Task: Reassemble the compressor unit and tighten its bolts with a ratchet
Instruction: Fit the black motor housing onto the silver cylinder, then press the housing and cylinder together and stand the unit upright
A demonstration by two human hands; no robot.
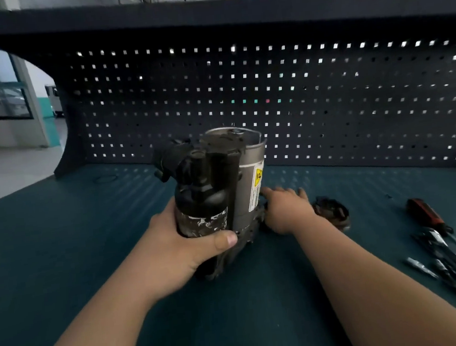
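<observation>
View from a head-worn camera, looking down at a dark teal worktop (63,256) backed by a black perforated pegboard (325,95).

A grimy compressor unit (217,190), made of a black cylinder joined to a silver-grey metal canister, stands upright at the middle of the worktop. The left hand (188,239) grasps the black cylinder low down, with the fingers behind and the thumb across the front. This seems meant to steady the unit on its base. The right hand (288,209) reaches to the unit's lower right side with its fingers loosely extended, grasping nothing. Blur hides whether it touches the base. Just beside it on the right lies a dark round part (332,213), probably waiting to be refitted.

At the far right, within easy reach, lie a screwdriver with a red and black handle (426,216) and a cluster of metal tools and sockets (444,258). A ratchet may be among them, but blur leaves that unsure. A thin dark ring (106,178) lies well apart at the back left.

The canister carries a yellow warning label (258,175) above a white printed strip, and the black cylinder has a torn white label (209,221). No writing or brand can be read on any of them.
</observation>
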